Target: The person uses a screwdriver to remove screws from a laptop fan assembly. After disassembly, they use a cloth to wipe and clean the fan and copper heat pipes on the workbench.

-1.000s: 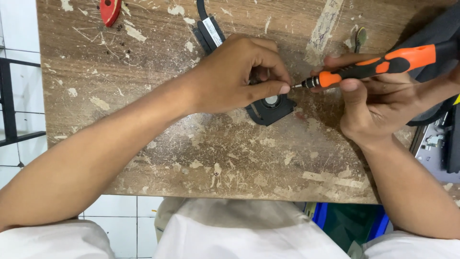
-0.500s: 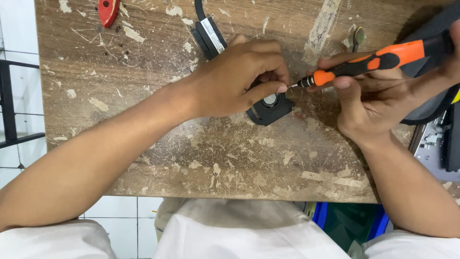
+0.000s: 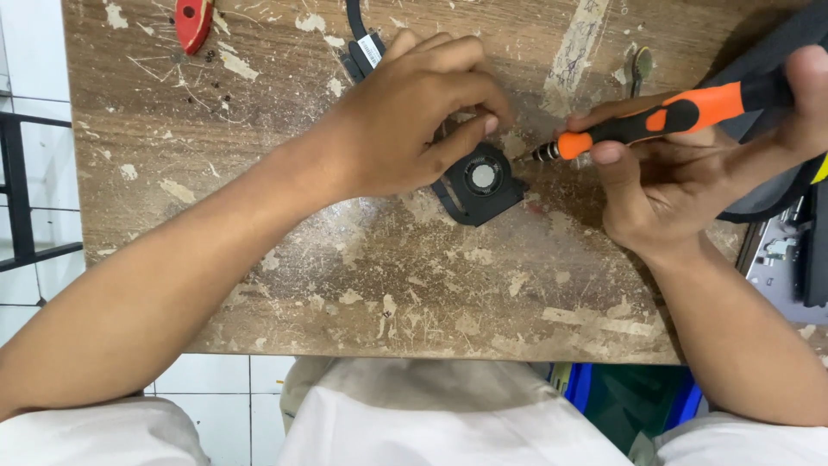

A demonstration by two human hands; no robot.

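Head view: the left hand (image 3: 405, 129) rests over a small black cooling fan (image 3: 479, 183) lying flat on the worn wooden desk (image 3: 345, 276); its grip is closed loosely on the fan's upper edge, thumb and forefinger pinning the housing against the desk surface. The fan sits directly under and just to the right of that grip, its round pale hub exposed. The right hand (image 3: 681, 173) has its grip clamped on an orange-and-black screwdriver (image 3: 655, 121), held nearly level, with the metal tip just beside the fan's right edge; whether the tip is seated in a screw cannot be told. A black cable with a flat connector (image 3: 366, 52) runs away above the left grip. A red oval object (image 3: 191, 22) lies well apart at the far left of the desk, with small dark specks near it. A dark device housing (image 3: 776, 95) lies behind the right grip.

Judgement: the step appears to be working a fastener at the fan's edge. Done well, it calls for steady downward pressure from the left grip, the tip square in the screw head, and slow turning to avoid slipping onto the blades
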